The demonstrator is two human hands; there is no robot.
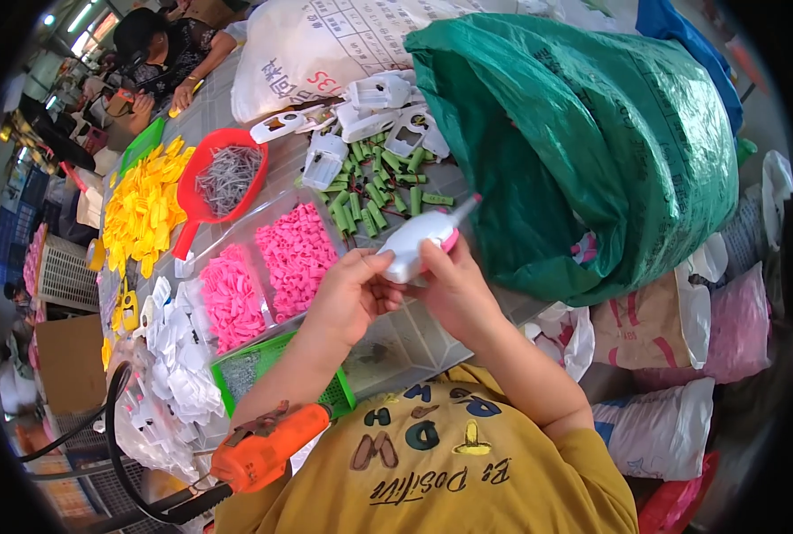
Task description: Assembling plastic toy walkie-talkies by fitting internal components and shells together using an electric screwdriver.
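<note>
At lower left, an orange power tool point(267, 445) sits by the left arm point(299, 360); a careless elbow could knock it. Just beyond, small metal parts could spill from the green basket point(340, 392) if nudged. At centre, the left hand point(352, 289) and right hand point(453, 278) hold a white-and-pink device point(417, 240) in their fingers; a light grip might drop it among the loose green batteries point(372, 198) above or into the open green bag point(592, 133), upper right.
</note>
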